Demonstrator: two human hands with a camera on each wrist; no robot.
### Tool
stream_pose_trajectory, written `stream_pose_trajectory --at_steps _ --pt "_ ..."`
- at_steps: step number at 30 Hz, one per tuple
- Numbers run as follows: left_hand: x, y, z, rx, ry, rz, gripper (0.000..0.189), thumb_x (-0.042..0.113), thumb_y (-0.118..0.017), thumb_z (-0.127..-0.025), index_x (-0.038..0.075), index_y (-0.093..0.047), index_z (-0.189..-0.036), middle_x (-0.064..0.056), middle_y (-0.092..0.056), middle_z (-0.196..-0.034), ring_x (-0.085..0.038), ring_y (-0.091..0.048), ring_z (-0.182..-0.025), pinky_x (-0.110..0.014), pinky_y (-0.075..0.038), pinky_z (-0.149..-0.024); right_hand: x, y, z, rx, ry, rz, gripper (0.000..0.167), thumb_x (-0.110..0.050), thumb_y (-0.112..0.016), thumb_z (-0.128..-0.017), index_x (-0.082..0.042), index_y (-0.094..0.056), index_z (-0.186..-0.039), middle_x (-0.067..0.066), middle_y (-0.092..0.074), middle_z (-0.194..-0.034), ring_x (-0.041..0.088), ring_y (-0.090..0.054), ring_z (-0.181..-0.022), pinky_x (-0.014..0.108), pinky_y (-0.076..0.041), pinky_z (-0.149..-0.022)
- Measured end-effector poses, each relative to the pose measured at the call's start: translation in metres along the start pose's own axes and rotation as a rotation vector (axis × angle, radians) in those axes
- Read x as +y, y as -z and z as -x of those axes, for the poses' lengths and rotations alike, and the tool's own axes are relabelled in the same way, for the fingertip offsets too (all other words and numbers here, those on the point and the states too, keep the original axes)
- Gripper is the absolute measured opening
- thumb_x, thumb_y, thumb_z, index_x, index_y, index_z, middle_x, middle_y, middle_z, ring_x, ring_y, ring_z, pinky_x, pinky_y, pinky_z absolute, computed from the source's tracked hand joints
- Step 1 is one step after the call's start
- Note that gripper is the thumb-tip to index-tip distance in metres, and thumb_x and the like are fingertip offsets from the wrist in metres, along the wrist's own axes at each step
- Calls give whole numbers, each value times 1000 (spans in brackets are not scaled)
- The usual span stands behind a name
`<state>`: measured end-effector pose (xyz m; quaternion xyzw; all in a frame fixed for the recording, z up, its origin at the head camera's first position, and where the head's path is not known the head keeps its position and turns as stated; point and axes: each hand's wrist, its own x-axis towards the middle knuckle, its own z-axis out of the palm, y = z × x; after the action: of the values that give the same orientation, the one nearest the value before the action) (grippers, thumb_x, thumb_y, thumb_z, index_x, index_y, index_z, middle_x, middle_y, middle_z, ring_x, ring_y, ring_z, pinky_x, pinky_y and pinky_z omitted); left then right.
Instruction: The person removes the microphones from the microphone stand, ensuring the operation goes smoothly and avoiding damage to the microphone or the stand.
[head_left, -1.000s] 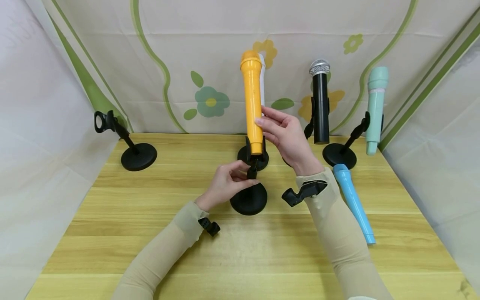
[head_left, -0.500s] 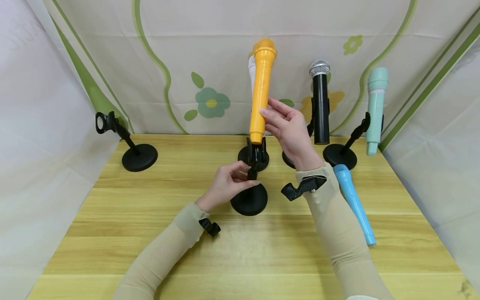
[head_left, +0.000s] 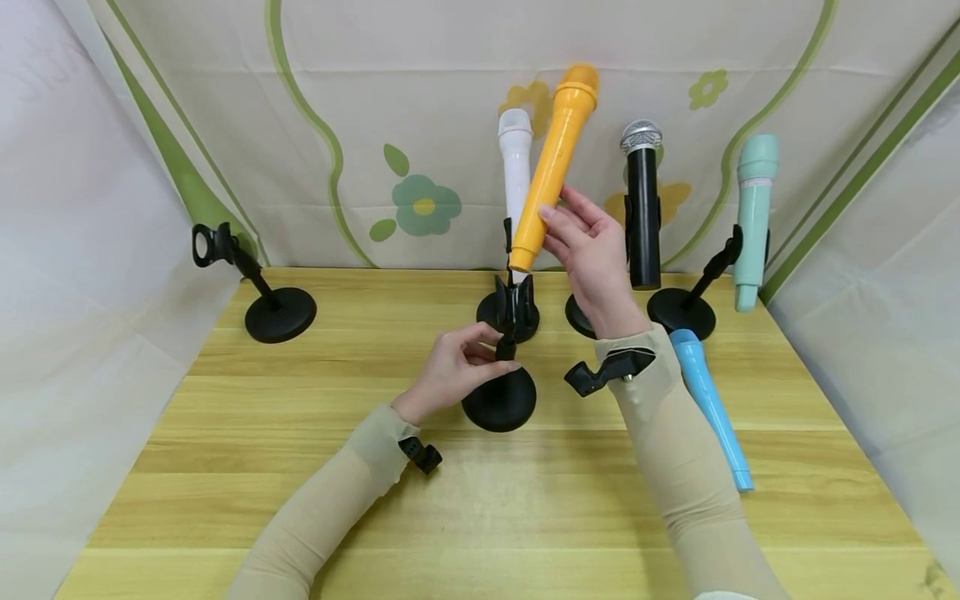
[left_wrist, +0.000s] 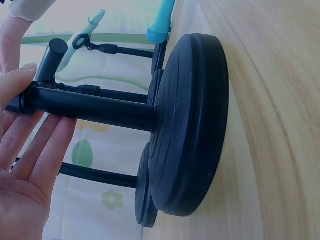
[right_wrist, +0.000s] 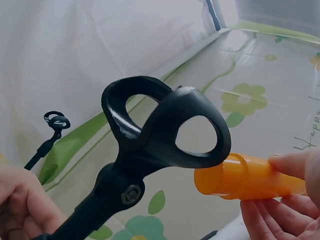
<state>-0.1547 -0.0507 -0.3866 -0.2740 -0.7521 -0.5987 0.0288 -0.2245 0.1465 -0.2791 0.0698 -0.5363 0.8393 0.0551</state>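
My left hand (head_left: 453, 367) grips the neck of a black desktop microphone stand (head_left: 499, 407), whose round base is on the table. In the left wrist view the thumb and fingers are around the top of its pole (left_wrist: 95, 109). With thumb and fingertips my right hand (head_left: 588, 258) holds an orange microphone (head_left: 558, 154) near its lower end, tilted with its head up and to the right. Its bottom end is above the stand's clip in the head view. The right wrist view shows that forked clip (right_wrist: 155, 155) with the orange handle beside it, outside the fork.
Behind the held stand, a white microphone (head_left: 516, 158) is on another stand. To the right, black (head_left: 642, 217) and mint-green (head_left: 753, 217) microphones are on stands. A light-blue microphone (head_left: 712, 408) lies by the right forearm. Another stand (head_left: 280, 315) is at far left.
The right hand has lifted the orange microphone up and right, away from the stand's clip, and tilted it rightward. More of the white microphone shows. The left hand has stayed on the stand.
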Motion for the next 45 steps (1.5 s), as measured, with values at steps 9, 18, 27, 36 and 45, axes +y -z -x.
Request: stream_pose_trajectory --at_steps 9,18,27,36,45 --pt "0 0 0 -4 -9 9 19 -2 -82 -84 -1 -69 -97 -13 -71 -101 -30 -73 -81 -46 -62 -73 5 10 3 -22 21 30 54 -8 -75 -94 -5 -56 -144 21 -60 -135 33 -62 -120 36 -54 -95" --pt "0 0 -1 -5 -10 -1 19 -2 -83 -84 1 -69 -98 -13 -72 -101 -29 -73 -81 -45 -62 -73 9 18 7 -17 22 87 55 -8 -76 -93 -6 -57 -144 22 -61 -131 32 -63 -117 35 -54 -95" --pt "-3 0 -1 -4 -14 -3 19 -1 -82 -84 2 -69 -98 -12 -72 -101 -28 -73 -81 -44 -62 -73 13 25 14 -18 21 88 55 -4 -77 -92 -3 -57 -143 21 -63 -131 30 -64 -116 34 -56 -91" --pt "-5 0 -1 -4 -21 0 18 -1 -82 -84 1 -69 -96 -11 -72 -100 -28 -73 -79 -43 -62 -72 12 36 22 -36 21 131 57 -6 -76 -92 -5 -56 -145 19 -64 -129 27 -66 -113 31 -56 -90" --pt "-5 1 -1 -4 -44 6 18 -3 -82 -84 1 -69 -96 -12 -72 -99 -27 -73 -79 -43 -62 -71 16 47 36 -46 -21 254 60 -10 -76 -93 -5 -52 -148 15 -65 -130 23 -67 -110 28 -55 -91"
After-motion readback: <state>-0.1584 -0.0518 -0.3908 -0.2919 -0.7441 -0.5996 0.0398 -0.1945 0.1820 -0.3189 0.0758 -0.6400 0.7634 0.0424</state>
